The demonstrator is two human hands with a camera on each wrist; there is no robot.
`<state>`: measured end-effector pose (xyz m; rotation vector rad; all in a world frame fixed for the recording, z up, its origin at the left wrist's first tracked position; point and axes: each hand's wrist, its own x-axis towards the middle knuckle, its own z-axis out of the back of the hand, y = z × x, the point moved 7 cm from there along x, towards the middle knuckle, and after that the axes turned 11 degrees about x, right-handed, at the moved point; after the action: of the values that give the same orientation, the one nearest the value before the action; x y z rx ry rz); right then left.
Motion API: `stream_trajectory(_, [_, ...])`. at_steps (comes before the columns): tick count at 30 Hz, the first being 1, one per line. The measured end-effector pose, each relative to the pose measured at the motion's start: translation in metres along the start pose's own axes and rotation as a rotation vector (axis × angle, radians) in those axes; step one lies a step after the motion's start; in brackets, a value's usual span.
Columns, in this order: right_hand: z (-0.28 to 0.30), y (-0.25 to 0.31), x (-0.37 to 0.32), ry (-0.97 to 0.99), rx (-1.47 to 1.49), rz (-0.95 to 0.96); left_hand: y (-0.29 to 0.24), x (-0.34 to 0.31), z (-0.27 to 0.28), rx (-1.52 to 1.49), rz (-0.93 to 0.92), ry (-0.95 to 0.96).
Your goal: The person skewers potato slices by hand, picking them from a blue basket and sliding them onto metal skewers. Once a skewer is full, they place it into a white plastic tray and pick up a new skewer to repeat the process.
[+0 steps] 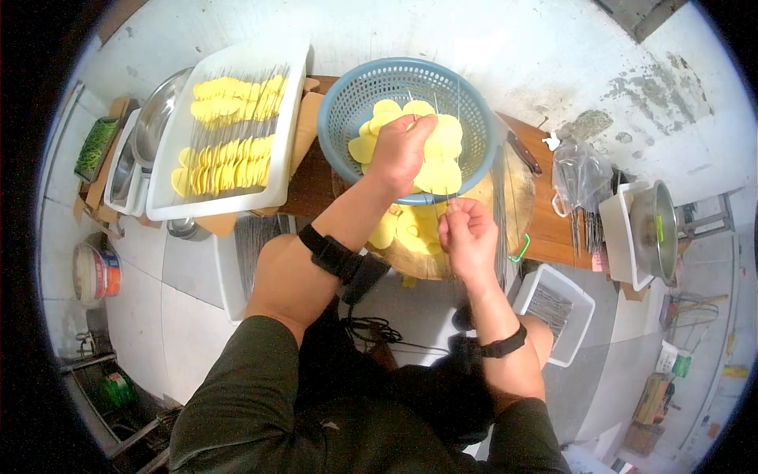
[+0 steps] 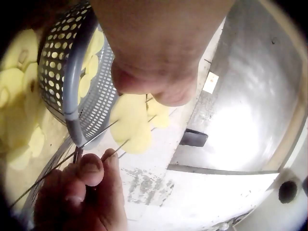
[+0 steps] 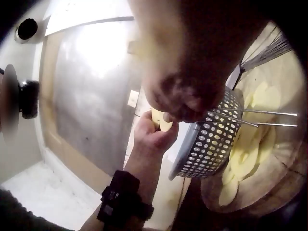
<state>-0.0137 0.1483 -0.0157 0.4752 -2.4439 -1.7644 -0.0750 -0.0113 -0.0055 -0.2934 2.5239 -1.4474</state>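
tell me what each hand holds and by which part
Left hand: skewered yellow slices, along one side. Right hand: a skewer, just below the slices.

We're seeing knife (image 1: 527, 156) lying slantwise, plastic bag (image 1: 581, 175) slumping to its right. Farther right, steel bowl (image 1: 666, 229) standing beside white tub (image 1: 625, 233). At far left we're noticing tray of greens (image 1: 98, 148), steel basin (image 1: 158, 118) sitting nearer. Below, bucket (image 1: 96, 272) showing colourful label. Behind, we're finding wall (image 1: 545, 63) peeling in grey patches.
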Motion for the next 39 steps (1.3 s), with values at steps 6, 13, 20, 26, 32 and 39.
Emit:
stream_trajectory(6, [0.003, -0.005, 0.0, 0.005, 0.055, -0.019, -0.001, -0.008, -0.007, 0.022, 0.01, -0.011])
stream_trajectory(13, [0.013, -0.002, 0.009, 0.023, 0.182, 0.009, 0.008, -0.02, -0.013, 0.368, -0.108, 0.23])
stream_trajectory(20, [0.026, 0.008, 0.007, -0.033, 0.106, -0.019, -0.05, -0.029, 0.008, 0.806, -0.237, 0.019])
stream_trajectory(26, [0.066, 0.023, 0.011, -0.075, 0.093, -0.018, -0.207, -0.021, 0.06, 0.732, -0.278, -0.2])
stream_trajectory(32, [0.082, 0.038, 0.007, -0.096, 0.081, 0.028, -0.321, 0.014, 0.166, 1.06, -0.205, -0.402])
stream_trajectory(39, [0.077, 0.029, 0.017, -0.13, -0.053, -0.018, -0.292, 0.067, 0.3, 1.52, 0.279, -0.573])
